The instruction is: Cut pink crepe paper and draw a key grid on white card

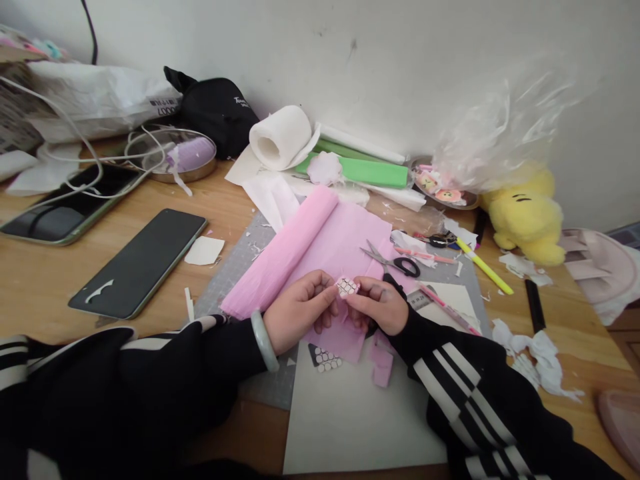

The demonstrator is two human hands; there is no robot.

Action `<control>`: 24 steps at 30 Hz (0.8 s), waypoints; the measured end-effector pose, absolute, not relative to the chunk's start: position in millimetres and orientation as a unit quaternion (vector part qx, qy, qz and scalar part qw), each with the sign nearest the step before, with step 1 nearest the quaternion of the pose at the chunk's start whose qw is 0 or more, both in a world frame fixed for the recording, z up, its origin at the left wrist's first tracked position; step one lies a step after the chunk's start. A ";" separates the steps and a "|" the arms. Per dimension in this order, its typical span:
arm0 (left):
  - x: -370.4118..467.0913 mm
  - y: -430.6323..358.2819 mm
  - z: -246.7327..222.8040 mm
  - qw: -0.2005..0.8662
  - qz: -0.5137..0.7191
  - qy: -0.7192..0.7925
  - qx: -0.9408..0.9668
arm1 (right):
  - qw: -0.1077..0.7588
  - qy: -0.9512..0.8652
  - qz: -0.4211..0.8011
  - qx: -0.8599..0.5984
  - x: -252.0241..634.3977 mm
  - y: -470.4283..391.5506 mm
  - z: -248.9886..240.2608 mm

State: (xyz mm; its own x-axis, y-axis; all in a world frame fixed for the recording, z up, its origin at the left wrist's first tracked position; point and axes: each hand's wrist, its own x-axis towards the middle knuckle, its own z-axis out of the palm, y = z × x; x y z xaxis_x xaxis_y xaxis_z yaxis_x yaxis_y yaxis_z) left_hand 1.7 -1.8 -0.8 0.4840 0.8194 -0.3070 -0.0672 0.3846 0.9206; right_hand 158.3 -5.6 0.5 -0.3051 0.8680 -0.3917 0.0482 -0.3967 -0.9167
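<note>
Between my two hands is a small sheet of round white stickers [346,287] with dark outlines, and a bit of pink paper shows at its edge. My left hand [305,303] pinches its left side between thumb and fingers. On the right side, my right hand [383,303] closes its thumb and fingertips on it. Below them a second sheet of white dots [329,361] lies partly on white paper [360,420]. A pink crepe paper roll [283,250] lies partly unrolled behind my hands. Scissors [393,260] with black handles rest open just beyond my right hand.
Two phones [137,260] lie at the left, beside a round tin [200,170]. A toilet paper roll [280,137] and green paper [373,170] are at the back. Toward the right are a yellow pen [483,265], a yellow plush toy [525,213] and crumpled tissue [543,353]. A grey cutting mat [235,273] lies beneath.
</note>
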 end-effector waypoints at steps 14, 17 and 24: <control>1.4 -1.6 -2.2 0.719 0.304 0.410 0.472 | 0.325 -0.443 0.678 -0.488 157.8 -4.2 -1.9; 1.5 -1.7 -1.3 0.720 0.301 0.408 0.474 | 0.328 -0.443 0.677 -0.488 157.9 -4.3 -2.2; 0.5 -1.9 -1.2 0.724 0.296 0.401 0.478 | 0.326 -0.432 0.682 -0.492 158.4 -4.6 -2.4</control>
State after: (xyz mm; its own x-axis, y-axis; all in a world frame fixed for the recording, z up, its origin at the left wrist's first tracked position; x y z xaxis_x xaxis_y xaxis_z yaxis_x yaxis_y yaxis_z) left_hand 0.5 -1.9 -1.2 0.5039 0.8109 -0.2976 -0.0451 0.3688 0.9284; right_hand 158.4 -4.6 -2.4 -0.3028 0.8704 -0.3884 -0.0196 -0.4131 -0.9105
